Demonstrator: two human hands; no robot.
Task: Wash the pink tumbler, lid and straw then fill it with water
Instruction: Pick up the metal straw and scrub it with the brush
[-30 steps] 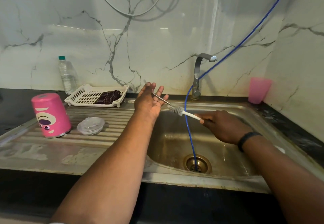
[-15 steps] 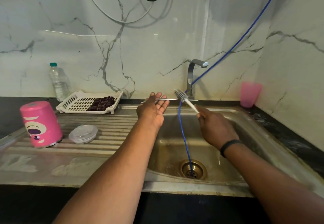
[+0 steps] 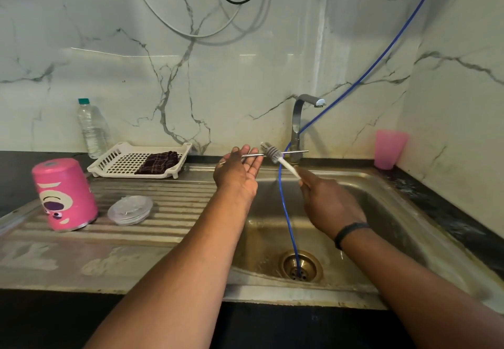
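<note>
The steel sink (image 3: 381, 212) with its ribbed draining board fills the middle of the view, and both hands now work higher over the basin than a second ago, close to the tap (image 3: 298, 125). The pink tumbler (image 3: 64, 194) stands upside down on the draining board at the left, and the clear lid (image 3: 130, 209) lies just beside it; I judge that both are already washed. The left hand (image 3: 237, 171) is flat with straight fingers, and the metal straw (image 3: 272, 154) lies across them, now level instead of tilted. The right hand (image 3: 327, 201) grips the white handle of the small brush (image 3: 274, 155), whose bristles have come out of the straw end and now cross the outside of the straw. So the inside seems done; rinsing and filling remain.
</note>
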